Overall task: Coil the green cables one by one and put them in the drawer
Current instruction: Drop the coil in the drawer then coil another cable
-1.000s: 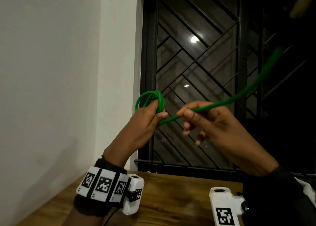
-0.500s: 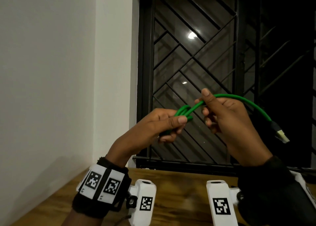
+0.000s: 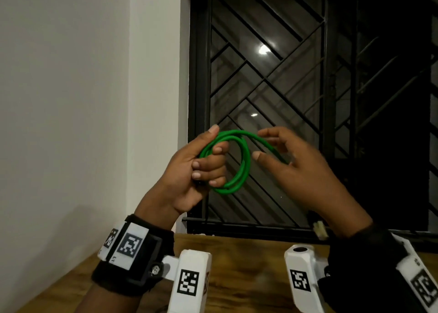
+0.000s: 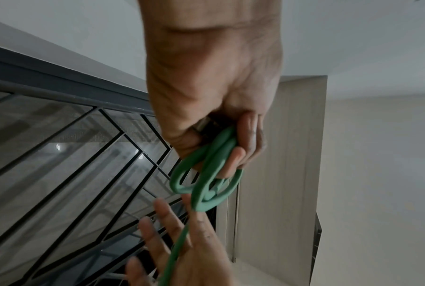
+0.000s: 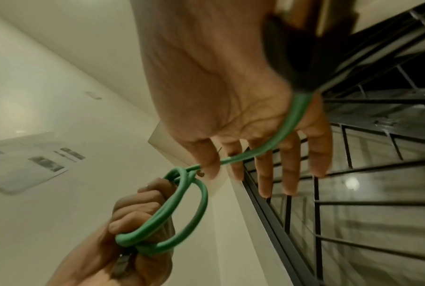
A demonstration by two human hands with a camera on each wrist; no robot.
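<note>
— Where is the green cable [image 3: 239,161]?
— Held in the air above the wooden surface [image 3: 248,272], in front of a barred window [image 3: 265,75]. The left hand [image 3: 201,168] grips its loops in a fist.
— And the right hand [image 3: 296,168]?
— Just beside the coil, fingers straight and spread; the cable's loose end runs across its palm.

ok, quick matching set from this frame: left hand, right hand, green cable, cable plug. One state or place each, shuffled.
Things:
1. left hand
2. right hand
3. green cable
4. cable plug

States:
A. fingers spread, the loose cable run lying across the palm
B. looped into a coil, one end trailing off
C. hanging below the right wrist, above the wooden table
D. fingers curled round the coil

Pairs: 1-D, 2-A, 3-B, 4-C
</note>
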